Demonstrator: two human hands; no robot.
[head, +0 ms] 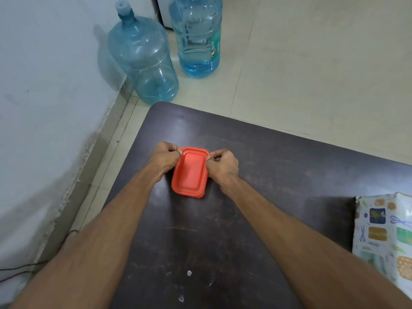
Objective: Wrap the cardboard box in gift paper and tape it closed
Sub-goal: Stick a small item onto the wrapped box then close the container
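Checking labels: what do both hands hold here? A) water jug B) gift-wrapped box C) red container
C: the left hand and right hand each pinch a far edge of the red container on the table; the wrapped box sits untouched at the table's right edge.

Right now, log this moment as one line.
left hand: pinches orange container rim | right hand: pinches opposite rim | container: on dark table | gift-wrapped box: right, untouched
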